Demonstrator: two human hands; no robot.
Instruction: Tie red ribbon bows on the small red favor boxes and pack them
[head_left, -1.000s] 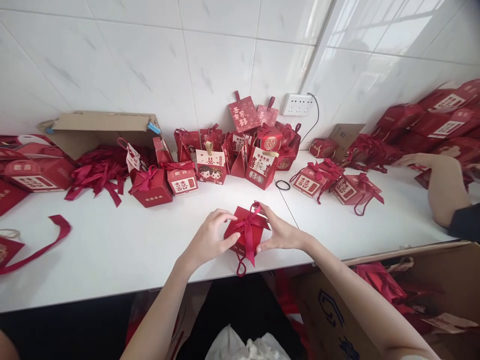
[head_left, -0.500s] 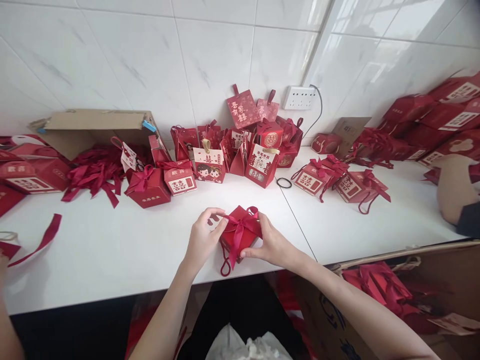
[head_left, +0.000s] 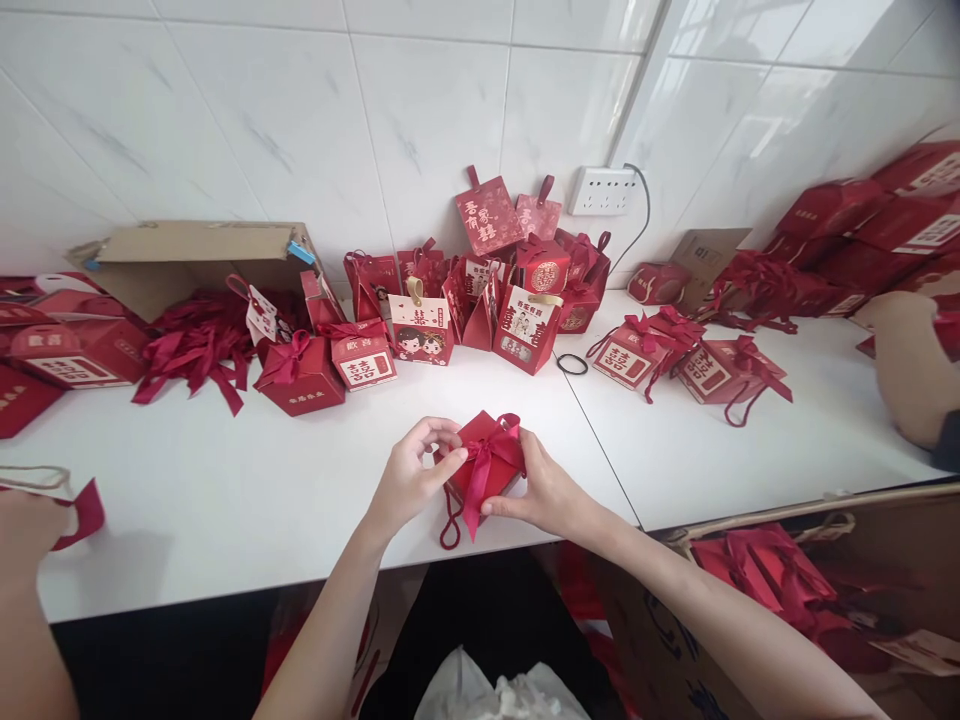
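A small red gift box [head_left: 484,462] with a red ribbon bow on top sits near the front edge of the white table [head_left: 225,490]. My left hand [head_left: 411,478] grips its left side, fingertips up at the bow. Against the box's right side rests my right hand [head_left: 544,488], with the thumb under the lower corner. A ribbon tail and a cord loop hang down from the box over the table edge.
Several finished red boxes [head_left: 480,300] stand along the tiled wall, with a ribbon pile [head_left: 195,345] and a cardboard box [head_left: 187,260] at left. Another person's hand [head_left: 30,525] holds a ribbon at far left; another arm [head_left: 911,365] is at right. An open carton [head_left: 750,590] stands below.
The box has moved slightly toward me and my fingers have shifted closer around the bow. The person at left has brought a hand into view; the arm at right has drawn back.
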